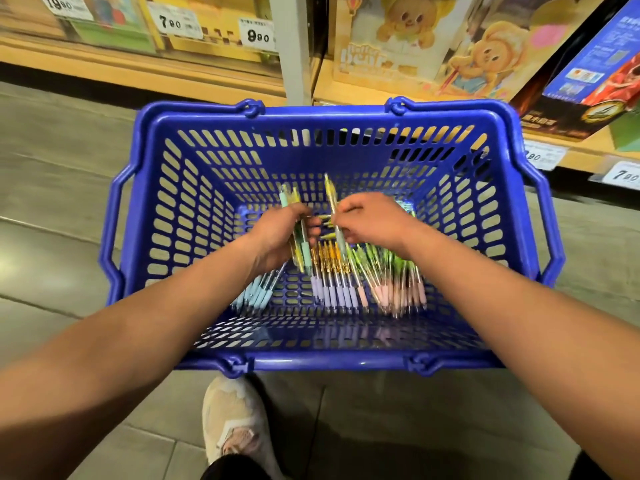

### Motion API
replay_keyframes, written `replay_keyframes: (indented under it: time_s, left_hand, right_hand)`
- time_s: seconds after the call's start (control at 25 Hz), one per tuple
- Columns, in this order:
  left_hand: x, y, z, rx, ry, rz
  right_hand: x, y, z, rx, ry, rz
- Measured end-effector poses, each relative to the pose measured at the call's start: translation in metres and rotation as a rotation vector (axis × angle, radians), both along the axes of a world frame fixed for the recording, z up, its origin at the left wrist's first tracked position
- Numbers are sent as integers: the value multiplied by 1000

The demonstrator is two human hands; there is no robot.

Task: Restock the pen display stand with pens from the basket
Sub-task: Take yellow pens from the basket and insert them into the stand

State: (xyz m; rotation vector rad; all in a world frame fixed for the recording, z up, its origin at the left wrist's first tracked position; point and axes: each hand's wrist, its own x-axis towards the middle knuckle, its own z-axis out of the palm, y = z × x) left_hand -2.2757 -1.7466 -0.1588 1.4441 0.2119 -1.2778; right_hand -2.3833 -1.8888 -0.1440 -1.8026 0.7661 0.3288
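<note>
Pens — slim, clear-barrelled, mint-gripped — sit bundled in the gripping left hand; right hand, just beside, pinches one more pen roughly parallel.

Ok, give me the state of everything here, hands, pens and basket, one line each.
Left hand: grips a bundle of pens.
Right hand: pinches a single pen.
Loose pens: lying in the basket's bottom, grouped by colour.
Basket: on the floor, handles folded down.

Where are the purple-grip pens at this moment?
Head view: the purple-grip pens lie on the basket floor, centre, between the blue-grip pens on the left and the pink-grip pens on the right.
</note>
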Motion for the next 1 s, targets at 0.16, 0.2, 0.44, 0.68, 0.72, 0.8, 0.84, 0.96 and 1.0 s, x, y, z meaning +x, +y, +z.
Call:
replay_keyframes:
  time_s: [0.16, 0.2, 0.44, 0.68, 0.72, 0.8, 0.84, 0.96, 1.0]
  left_hand:
    - [3, 4, 8, -130, 93, -8]
    - [2, 4, 10, -165, 115, -17]
    - [2, -4, 5, -17, -89, -4]
    - [20, -2, 2, -11, -36, 19]
    - [21, 0, 0, -5, -39, -1]
    - [23, 1, -4, -7, -35, -36]
    - [24, 2, -6, -6, -36, -46]
    - [23, -1, -12, 5, -28, -59]
    - [22, -1, -13, 6, -14, -68]
  right_hand:
    - [1, 30, 9, -14, -7, -73]
    - [4, 34, 7, -114, -2, -77]
    - [3, 31, 3, -153, -80, -29]
    - [-11, -25, -42, -453, 232, 34]
    - [-13, -30, -52, -527, 321, 142]
    - [-14, -35, -70, -616, 413, 328]
    - [-13, -35, -73, -656, 411, 375]
    - [-10, -37, -74, -869, 372, 559]
    - [-10, -37, -74, -932, 383, 623]
